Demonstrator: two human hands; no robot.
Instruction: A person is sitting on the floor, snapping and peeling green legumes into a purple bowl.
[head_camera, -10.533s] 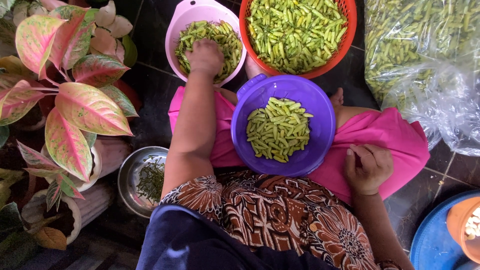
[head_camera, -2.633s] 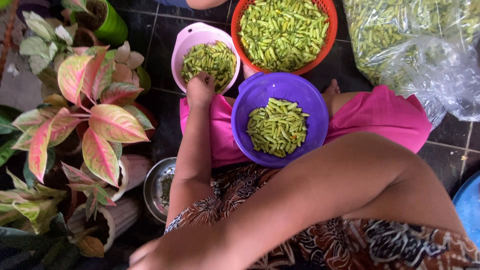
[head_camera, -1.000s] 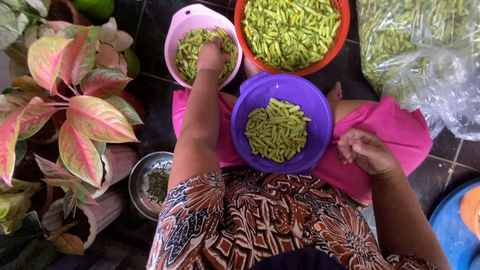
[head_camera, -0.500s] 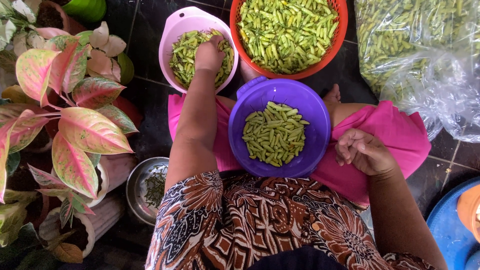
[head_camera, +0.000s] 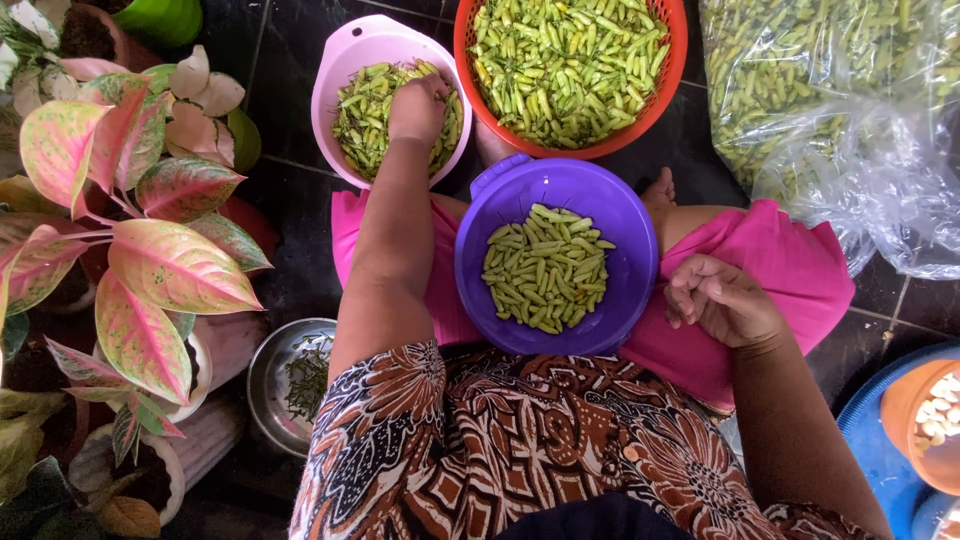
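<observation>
Your left hand is curled into the green chillies in the pink bowl at eleven o'clock. The purple bowl of chillies sits on your lap; your right hand, loosely curled and empty, rests at three o'clock.

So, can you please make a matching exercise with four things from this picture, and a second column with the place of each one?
Things:
1. purple bowl
2. pink bowl
3. orange basket
4. metal dish

Places:
a. on the dark floor beside the potted plants
b. around the left hand, which reaches into the green chillies
c. on the lap, beside the right hand
d. at the top, next to the clear plastic bag

Pairs: 1-c, 2-b, 3-d, 4-a
</observation>
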